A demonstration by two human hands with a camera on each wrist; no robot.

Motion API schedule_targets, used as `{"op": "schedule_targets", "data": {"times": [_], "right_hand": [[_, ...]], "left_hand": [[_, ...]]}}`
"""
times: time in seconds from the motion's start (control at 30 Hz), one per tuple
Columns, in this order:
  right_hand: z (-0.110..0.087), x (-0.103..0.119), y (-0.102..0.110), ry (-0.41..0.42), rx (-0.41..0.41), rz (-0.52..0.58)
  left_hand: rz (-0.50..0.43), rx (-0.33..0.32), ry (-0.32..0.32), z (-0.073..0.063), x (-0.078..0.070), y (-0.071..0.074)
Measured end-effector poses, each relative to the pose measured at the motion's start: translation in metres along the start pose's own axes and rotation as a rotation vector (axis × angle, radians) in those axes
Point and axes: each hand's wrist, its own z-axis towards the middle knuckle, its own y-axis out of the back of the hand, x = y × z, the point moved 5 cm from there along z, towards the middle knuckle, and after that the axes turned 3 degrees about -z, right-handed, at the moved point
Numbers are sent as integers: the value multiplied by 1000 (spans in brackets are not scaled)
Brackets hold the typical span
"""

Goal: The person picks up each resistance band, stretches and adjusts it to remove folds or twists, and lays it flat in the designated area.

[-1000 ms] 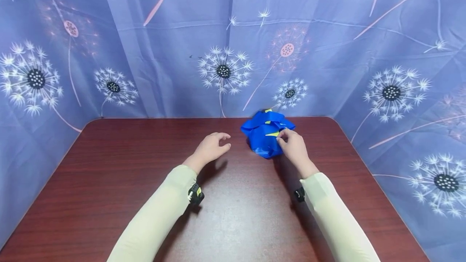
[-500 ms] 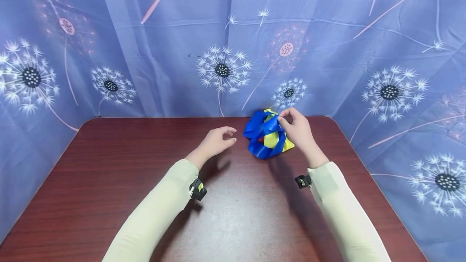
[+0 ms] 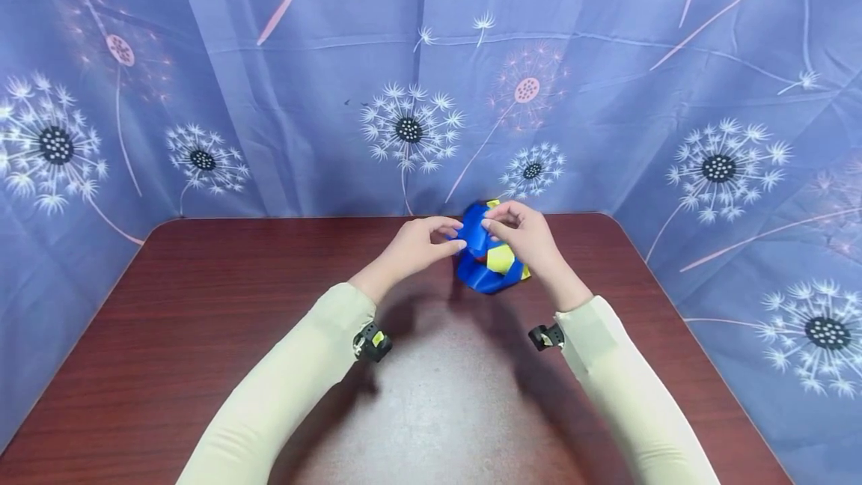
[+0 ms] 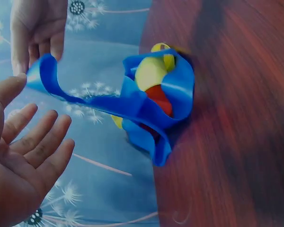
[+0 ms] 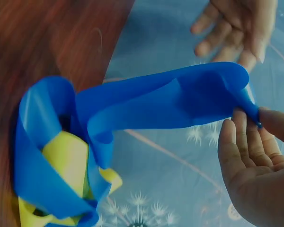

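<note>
My right hand [image 3: 528, 242] pinches the end of a wide, smooth blue band [image 5: 146, 101] between thumb and fingers, raising that end off the heap. In the right wrist view the blue strip runs from the fingertips down to a loose, looped pile on the table. A yellow band [image 5: 68, 158] lies tangled within the blue loops, and a red patch [image 4: 161, 99] shows among them in the left wrist view. With fingers spread, my left hand [image 3: 420, 245] is just left of the raised end, its thumb [image 4: 12, 87] close to the folded tip.
A dark red wooden table [image 3: 236, 305] carries the pile near its back edge. Behind it and at the sides hangs a blue curtain [image 3: 323, 96] with dandelion prints. Black wrist cameras sit below both hands, one of them the left wrist camera [image 3: 373, 343].
The right hand rose and moved back with the blue band's end, then came left. The blue strip opened to expose more yellow. My left hand moved right, toward the raised end.
</note>
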Motion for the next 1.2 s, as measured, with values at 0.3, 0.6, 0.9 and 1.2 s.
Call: {"op": "schedule_targets", "data": {"times": [0.3,0.6,0.9,1.2], "right_hand": [[-8,10,-25,5,77,30],[-8,6,-37,10,81,63],[-9,2,-49,28,134,44],[-4,-4,-56,39,218,-73]], "left_hand": [[-3,-33,34,-5,2,4],[22,-38,40,-13,5,6],[42,-59,47,-22,11,9],[10,-39,52,-42,32,18]]}}
